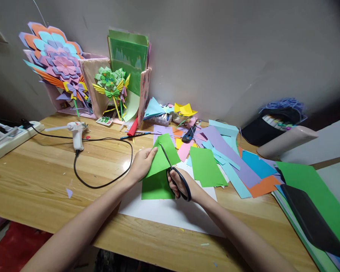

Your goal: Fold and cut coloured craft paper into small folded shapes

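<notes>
My left hand [142,163] grips the left edge of a green paper sheet [164,153], thumb on top. My right hand [181,184] has its fingers through the black handles of a pair of scissors [186,190]. The blades reach up and left across the green sheet; how far they have cut in I cannot tell. Beneath lies another green piece [155,189] on a white sheet [164,211]. A further green piece [206,168] rests just right of the scissors.
A glue gun [77,136] with a looping black cord stands left. Coloured paper strips [229,151] and a utility knife [189,134] lie behind and right. Folded paper flowers [65,66] fill a pink box at the wall. A black phone-like slab [311,219] rests on papers at right.
</notes>
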Available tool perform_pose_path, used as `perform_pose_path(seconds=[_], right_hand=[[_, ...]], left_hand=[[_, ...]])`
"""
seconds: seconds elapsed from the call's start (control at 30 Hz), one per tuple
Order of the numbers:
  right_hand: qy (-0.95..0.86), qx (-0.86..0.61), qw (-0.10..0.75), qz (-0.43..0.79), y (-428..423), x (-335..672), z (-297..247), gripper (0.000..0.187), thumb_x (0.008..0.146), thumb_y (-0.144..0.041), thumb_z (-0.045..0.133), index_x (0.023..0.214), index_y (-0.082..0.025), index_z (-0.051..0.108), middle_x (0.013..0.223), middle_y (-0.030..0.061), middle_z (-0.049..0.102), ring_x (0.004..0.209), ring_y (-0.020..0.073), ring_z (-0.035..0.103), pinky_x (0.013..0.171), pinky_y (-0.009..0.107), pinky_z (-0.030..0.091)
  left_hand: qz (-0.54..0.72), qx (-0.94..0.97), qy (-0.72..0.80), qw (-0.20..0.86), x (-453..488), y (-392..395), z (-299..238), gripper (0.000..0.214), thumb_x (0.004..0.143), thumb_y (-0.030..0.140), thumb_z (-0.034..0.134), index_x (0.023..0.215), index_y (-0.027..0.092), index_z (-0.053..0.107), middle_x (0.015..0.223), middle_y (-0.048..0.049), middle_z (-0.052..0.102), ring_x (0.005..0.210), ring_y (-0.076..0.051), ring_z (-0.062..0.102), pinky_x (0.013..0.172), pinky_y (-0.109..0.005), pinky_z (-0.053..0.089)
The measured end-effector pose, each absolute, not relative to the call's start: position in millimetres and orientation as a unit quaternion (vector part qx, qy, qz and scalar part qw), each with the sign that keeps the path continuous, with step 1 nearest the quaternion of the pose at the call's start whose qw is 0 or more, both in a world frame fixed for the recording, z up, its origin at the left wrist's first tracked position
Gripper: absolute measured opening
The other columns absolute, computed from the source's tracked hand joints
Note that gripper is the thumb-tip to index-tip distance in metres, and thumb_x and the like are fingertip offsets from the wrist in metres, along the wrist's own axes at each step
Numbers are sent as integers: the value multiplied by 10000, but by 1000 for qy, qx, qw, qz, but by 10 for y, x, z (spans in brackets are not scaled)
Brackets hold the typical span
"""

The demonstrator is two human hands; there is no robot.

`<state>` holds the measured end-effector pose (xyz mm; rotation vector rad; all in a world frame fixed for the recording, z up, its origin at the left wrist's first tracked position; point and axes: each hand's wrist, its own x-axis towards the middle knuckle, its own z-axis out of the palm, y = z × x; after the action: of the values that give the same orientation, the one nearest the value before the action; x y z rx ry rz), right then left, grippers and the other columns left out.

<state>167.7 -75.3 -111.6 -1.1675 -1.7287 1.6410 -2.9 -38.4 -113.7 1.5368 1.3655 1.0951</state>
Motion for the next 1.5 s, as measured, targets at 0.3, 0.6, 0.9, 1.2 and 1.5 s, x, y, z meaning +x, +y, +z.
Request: perform_pose_path(seconds=[0.3, 0.6, 0.9, 1.2, 1.5], right_hand=[[-651, -423, 240, 583, -753, 1692, -1091, 531, 703, -732, 335, 679, -202, 330, 455, -86, 341, 328, 58, 360, 329, 196, 369], [-646, -424, 236, 589, -748, 1674, -1084, 612, 656, -796, 240, 701, -197, 360, 459, -80, 334, 340, 72, 374, 353, 219, 382], [-643, -376, 190, 640, -737, 1806, -991, 674, 668, -792, 140, 748, -179, 407, 500, -54, 398, 403, 95, 447, 457, 261, 455], [-628, -387, 224, 637, -710, 1742, -1086, 654, 683, -781, 162, 711, -178, 413, 471, -59, 396, 380, 94, 453, 436, 245, 449], [-630, -387, 255, 623, -746, 1724, -1131, 590, 735, -737, 194, 743, -184, 398, 474, -69, 383, 371, 86, 442, 417, 226, 434]], left_hand=[[430, 589, 523, 441, -30, -380, -1090, 415, 794, 511, 400, 579, 157, 420, 541, 42, 379, 508, -85, 348, 475, -201, 270], [412, 587, 491, 494, -20, -398, -1039, 418, 775, 518, 421, 588, 147, 464, 535, 43, 395, 500, -84, 359, 478, -199, 293], [420, 573, 503, 492, -83, -372, -1027, 413, 774, 519, 431, 637, 137, 511, 549, 41, 436, 514, -87, 390, 481, -194, 305], [384, 563, 472, 559, -21, -434, -981, 430, 763, 521, 449, 691, 115, 570, 592, 10, 521, 526, -101, 447, 500, -206, 345], [380, 548, 466, 581, -9, -434, -977, 445, 730, 551, 479, 673, 121, 578, 589, -2, 568, 516, -109, 483, 473, -202, 353]])
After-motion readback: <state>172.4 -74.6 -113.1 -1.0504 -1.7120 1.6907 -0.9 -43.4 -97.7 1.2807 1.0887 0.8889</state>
